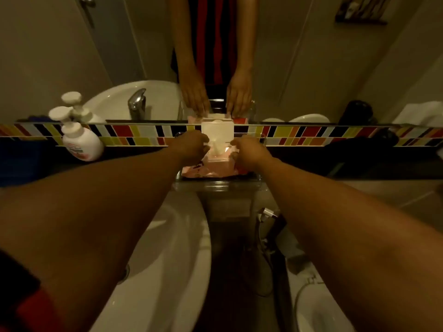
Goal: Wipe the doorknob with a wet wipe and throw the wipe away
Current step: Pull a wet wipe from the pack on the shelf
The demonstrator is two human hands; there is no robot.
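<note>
Pink wipe pack (217,164) sits in a clear tray (217,185) on the desk under the mirror, lid (217,131) flipped up, one white wipe (217,146) standing out of the slot. Left hand (191,147) and right hand (249,152) press the pack's two sides; neither grip is on the wipe, and how far the fingers curl I cannot tell. Best move, I judge: keep one hand pinning the pack, pinch the wipe low with the other, pull straight up so only one sheet comes. Fingertips hidden behind the knuckles. Dim light blurs the pack's print. Doorknob: perhaps the handle (87,0) at top left, cut off. No bin visible.
</note>
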